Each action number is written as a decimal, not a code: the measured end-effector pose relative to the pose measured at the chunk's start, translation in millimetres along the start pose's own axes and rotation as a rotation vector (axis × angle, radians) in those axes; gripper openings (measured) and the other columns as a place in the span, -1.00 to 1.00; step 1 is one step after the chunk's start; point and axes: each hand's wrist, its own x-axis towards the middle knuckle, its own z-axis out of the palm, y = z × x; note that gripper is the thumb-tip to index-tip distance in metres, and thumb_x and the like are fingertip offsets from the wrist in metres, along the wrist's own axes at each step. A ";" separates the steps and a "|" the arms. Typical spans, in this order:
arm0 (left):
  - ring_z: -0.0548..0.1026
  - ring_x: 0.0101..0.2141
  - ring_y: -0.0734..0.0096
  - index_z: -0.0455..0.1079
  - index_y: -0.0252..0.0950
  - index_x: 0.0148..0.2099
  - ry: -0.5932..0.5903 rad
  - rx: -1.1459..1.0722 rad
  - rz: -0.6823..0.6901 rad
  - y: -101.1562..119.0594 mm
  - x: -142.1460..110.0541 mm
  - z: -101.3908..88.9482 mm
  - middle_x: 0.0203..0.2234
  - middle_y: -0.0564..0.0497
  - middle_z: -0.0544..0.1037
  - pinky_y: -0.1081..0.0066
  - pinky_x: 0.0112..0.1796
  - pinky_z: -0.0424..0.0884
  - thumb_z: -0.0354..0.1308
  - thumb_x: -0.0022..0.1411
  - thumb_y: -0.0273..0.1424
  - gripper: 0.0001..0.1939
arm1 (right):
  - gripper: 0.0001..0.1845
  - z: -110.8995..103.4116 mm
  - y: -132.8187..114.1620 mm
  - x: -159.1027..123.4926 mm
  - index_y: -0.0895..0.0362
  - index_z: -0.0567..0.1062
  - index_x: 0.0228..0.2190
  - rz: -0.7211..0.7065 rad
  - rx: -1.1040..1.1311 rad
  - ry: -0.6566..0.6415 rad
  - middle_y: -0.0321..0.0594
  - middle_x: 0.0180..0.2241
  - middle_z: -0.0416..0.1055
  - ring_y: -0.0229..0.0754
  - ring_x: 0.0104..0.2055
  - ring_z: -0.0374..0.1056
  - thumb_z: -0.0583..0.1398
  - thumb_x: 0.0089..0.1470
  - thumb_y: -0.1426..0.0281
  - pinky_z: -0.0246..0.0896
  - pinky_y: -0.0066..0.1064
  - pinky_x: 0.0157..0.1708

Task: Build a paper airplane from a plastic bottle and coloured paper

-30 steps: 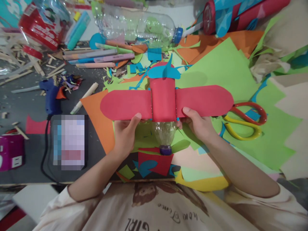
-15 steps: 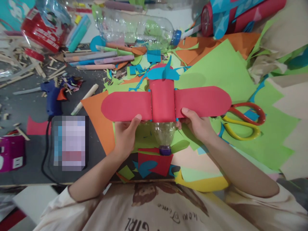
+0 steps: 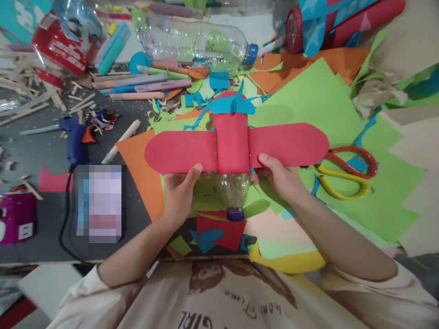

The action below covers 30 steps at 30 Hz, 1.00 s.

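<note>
Between my hands is a toy airplane (image 3: 232, 146), a clear plastic bottle wrapped in red paper with two rounded red wings. Its blue paper tail fins (image 3: 232, 105) point away from me, and the bottle's dark purple cap (image 3: 235, 214) faces me. My left hand (image 3: 180, 194) grips the left wing's near edge, thumb on top and fingers hidden beneath. On the other wing, my right hand (image 3: 283, 178) has the same hold close to the body. Scissors (image 3: 356, 176) with red and yellow handles lie partly under the right wing tip.
A blue glue gun (image 3: 76, 141) lies left, its black cord running past a blurred phone-like object (image 3: 101, 203). Markers (image 3: 147, 84), a clear bottle (image 3: 199, 41) and a red-and-blue paper craft (image 3: 343, 23) lie farther back. Green paper sheets (image 3: 315, 100) and scraps cover the right side.
</note>
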 end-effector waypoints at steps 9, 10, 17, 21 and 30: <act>0.54 -0.41 0.39 0.51 -0.25 -0.41 0.001 -0.003 -0.001 0.7 2.0 0.8 -0.49 0.07 0.57 0.40 -0.29 0.51 0.38 -0.01 -0.24 -0.80 | -0.55 -1.0 0.8 0.3 0.09 0.49 -0.63 0.035 -0.048 -0.006 -0.28 -0.65 0.41 -0.24 -0.61 0.32 0.26 0.01 0.00 0.33 -0.35 -0.55; 0.55 -0.38 0.36 0.50 -0.24 -0.40 -0.006 -0.011 0.003 1.3 2.7 1.0 -0.49 0.07 0.57 0.38 -0.25 0.52 0.38 -0.02 -0.23 -0.78 | -0.55 -1.1 0.2 0.3 0.09 0.48 -0.62 0.041 -0.061 -0.009 -0.27 -0.65 0.41 -0.24 -0.60 0.32 0.26 0.01 -0.01 0.34 -0.34 -0.54; 0.49 -0.52 0.45 0.47 -0.25 -0.50 -0.073 0.017 -0.074 3.1 6.7 1.0 -0.58 0.07 0.54 0.44 -0.41 0.46 0.42 -0.11 -0.18 -0.72 | -0.48 1.8 -13.4 -2.2 0.09 0.43 -0.65 0.057 -0.212 -0.056 -0.27 -0.66 0.37 -0.24 -0.60 0.29 0.32 -0.11 -0.09 0.34 -0.31 -0.50; 0.49 -0.51 0.47 0.46 -0.25 -0.54 -0.141 0.013 -0.063 1.4 7.1 -0.8 -0.60 0.07 0.54 0.48 -0.41 0.45 0.40 -0.04 -0.22 -0.74 | -0.45 3.5 -16.7 -3.2 0.10 0.41 -0.66 0.053 -0.249 -0.053 -0.25 -0.66 0.37 -0.23 -0.59 0.28 0.33 -0.17 -0.13 0.32 -0.30 -0.51; 0.44 -0.55 0.55 0.42 -0.27 -0.50 -0.102 -0.027 -0.120 6.2 7.5 6.3 -0.63 0.13 0.49 0.51 -0.40 0.43 0.35 -0.09 -0.33 -0.82 | -0.46 3.3 -15.2 -3.3 0.10 0.42 -0.66 0.057 -0.260 -0.045 -0.25 -0.66 0.38 -0.22 -0.58 0.30 0.35 -0.20 -0.12 0.32 -0.31 -0.51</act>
